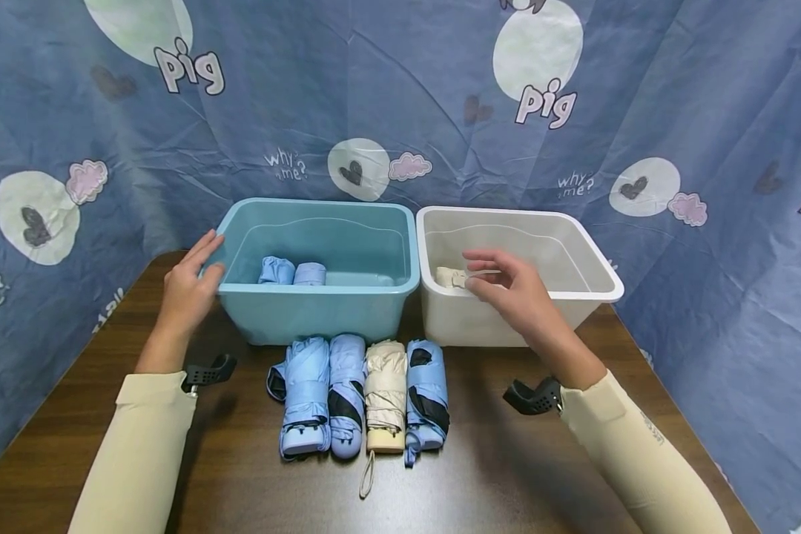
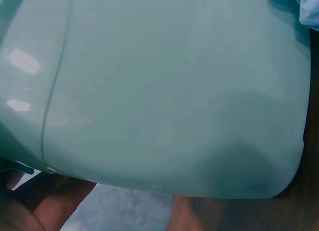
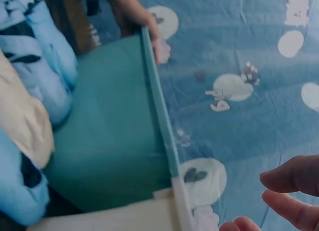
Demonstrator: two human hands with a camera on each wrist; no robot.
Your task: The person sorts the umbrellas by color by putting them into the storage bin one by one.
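My left hand (image 1: 190, 285) touches the left rim of the blue-green bin (image 1: 307, 315), fingers fairly straight. Two folded blue umbrellas, one pale blue (image 1: 277, 271) and one periwinkle (image 1: 310, 274), show inside that bin. Above the near side of the white bin (image 1: 480, 319) hovers my right hand (image 1: 510, 289), fingers loosely bent with a gap to the thumb and nothing seen between them. A beige umbrella (image 1: 449, 277) lies in the white bin, partly hidden. In front stand out a light blue umbrella (image 1: 305, 393), a periwinkle umbrella (image 1: 345, 393), a beige umbrella (image 1: 386, 386) and another blue umbrella (image 1: 427, 393), side by side.
Both bins stand side by side at the back of the dark wooden table (image 1: 240, 475). A printed blue cloth (image 1: 387, 89) hangs right behind them. The beige umbrella's wrist loop (image 1: 367, 476) trails toward the front.
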